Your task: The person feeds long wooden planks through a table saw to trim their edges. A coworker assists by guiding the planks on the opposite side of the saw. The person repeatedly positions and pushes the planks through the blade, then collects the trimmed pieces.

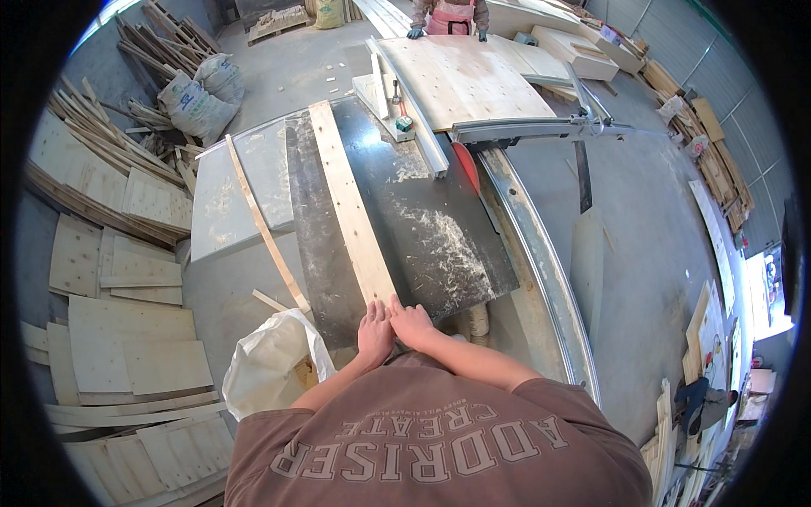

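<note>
Long pale board (346, 194) lies flat on the dark counter (380, 182), running from the near edge to the far edge. Small dark knots show along its face.

Left hand (376, 331): on the near end of the board, left side, fingers pointing away from the body. Right hand (410, 324): on the same end, right side, forearm angled in from the right. The two hands are close together, fingertips almost meeting. Fingers rest on the board's end; cannot tell whether the thumbs clamp it from below.

Right of the board: sawdust (448, 253) scattered over the counter, and a red disc-like part (465, 167) standing near the far right edge. A metal rail (422, 139) projects over the far part of the counter, right of the board and apart from it. Left of the rail, a small green round tool (405, 124) sits on a pale block.

Left of the board: a narrow wood strip (263, 215) lies at a slant across a light grey panel (221, 203), its near end close to an open white sack (274, 359). The sack stands just left of the person's left forearm.

Far side: a co-worker in a pink apron (450, 17) stands behind a wide wooden sheet (469, 80), gloved hands at its far edge.
</note>
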A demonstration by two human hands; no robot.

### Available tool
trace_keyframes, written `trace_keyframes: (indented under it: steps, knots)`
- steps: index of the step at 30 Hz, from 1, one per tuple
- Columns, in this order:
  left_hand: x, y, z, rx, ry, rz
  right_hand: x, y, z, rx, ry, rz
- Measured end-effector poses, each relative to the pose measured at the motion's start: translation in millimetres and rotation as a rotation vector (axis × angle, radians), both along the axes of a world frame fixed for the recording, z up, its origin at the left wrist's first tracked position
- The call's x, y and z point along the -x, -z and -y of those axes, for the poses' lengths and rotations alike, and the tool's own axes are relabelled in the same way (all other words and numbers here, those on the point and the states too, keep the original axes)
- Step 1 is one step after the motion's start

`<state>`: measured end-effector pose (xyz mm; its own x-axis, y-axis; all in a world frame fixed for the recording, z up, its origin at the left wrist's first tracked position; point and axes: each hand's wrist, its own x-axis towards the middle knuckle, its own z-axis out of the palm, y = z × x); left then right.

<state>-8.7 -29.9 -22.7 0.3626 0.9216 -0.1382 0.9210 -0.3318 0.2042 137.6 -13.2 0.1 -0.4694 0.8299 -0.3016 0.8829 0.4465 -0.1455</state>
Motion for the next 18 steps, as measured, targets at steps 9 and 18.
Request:
trace_keyframes:
  steps: [9,18]
  knots:
    - [3,8,2,-0.094,0.014,0.016,1,0,1,-0.035,0.001,-0.002]
    - [-1,-7,0,0.017,0.008,-0.007,-1,-1,2,-0.027,0.007,-0.018]
